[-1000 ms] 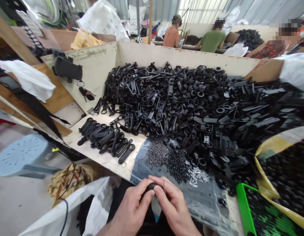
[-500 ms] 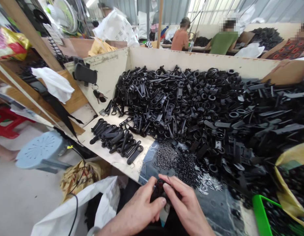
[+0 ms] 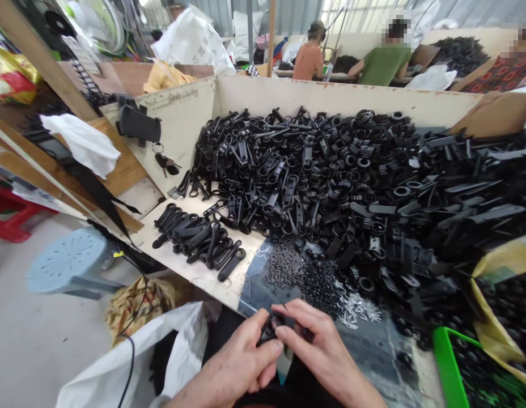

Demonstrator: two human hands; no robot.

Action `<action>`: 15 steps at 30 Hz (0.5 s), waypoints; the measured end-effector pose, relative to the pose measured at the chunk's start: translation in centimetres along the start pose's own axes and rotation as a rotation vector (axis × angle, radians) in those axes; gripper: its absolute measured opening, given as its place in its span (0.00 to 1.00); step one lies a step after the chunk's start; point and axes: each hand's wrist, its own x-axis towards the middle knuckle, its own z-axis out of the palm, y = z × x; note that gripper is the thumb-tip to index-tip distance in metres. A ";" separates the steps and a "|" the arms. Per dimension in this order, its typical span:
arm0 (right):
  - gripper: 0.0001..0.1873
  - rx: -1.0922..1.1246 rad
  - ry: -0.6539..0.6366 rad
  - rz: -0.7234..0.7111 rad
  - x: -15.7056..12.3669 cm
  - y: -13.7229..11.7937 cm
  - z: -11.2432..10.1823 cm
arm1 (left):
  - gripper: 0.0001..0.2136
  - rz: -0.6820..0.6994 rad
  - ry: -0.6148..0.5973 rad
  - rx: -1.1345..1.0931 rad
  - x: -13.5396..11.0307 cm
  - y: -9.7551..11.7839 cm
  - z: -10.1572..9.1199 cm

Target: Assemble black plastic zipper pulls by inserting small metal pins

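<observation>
My left hand (image 3: 241,357) is closed around a small black plastic part (image 3: 268,333) at the table's front edge. The fingers of my right hand (image 3: 320,343) are closed on the same part from the right, thumb against its top. Both hands cover much of it, so its full shape is hidden. Just beyond them on a dark mat lie a heap of small grey pieces (image 3: 284,266), a heap of tiny black pieces (image 3: 320,286) and a scatter of silver pins (image 3: 357,309).
A large pile of black plastic parts (image 3: 288,170) fills the walled table. Black handle-like pieces (image 3: 199,235) lie in a group at left. A green bin (image 3: 444,357) and yellow sack (image 3: 496,323) stand right; a blue stool (image 3: 70,258) is left. Co-workers (image 3: 309,56) sit beyond the back wall.
Both hands stay together on the black part, with small shifts of the fingers; the right hand sits slightly farther right. The whole view has shifted a little.
</observation>
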 end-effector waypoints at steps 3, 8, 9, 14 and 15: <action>0.14 -0.030 -0.073 -0.042 -0.2 -0.2 -0.5 | 0.39 -0.024 -0.027 0.002 -0.4 0.4 0.1; 0.16 -0.061 -0.160 -0.102 -0.2 -0.5 -1.4 | 0.33 -0.013 -0.086 0.040 -0.6 0.7 0.4; 0.16 -0.063 -0.169 -0.107 -0.1 -0.6 -1.4 | 0.32 -0.008 -0.091 0.029 -0.6 0.5 0.5; 0.16 -0.092 -0.159 -0.095 -0.9 -0.8 -0.9 | 0.32 -0.015 -0.053 -0.084 -0.6 -1.2 0.4; 0.17 -0.093 -0.133 -0.090 -1.3 -0.7 -0.7 | 0.33 -0.021 -0.044 -0.090 -0.6 -1.6 0.2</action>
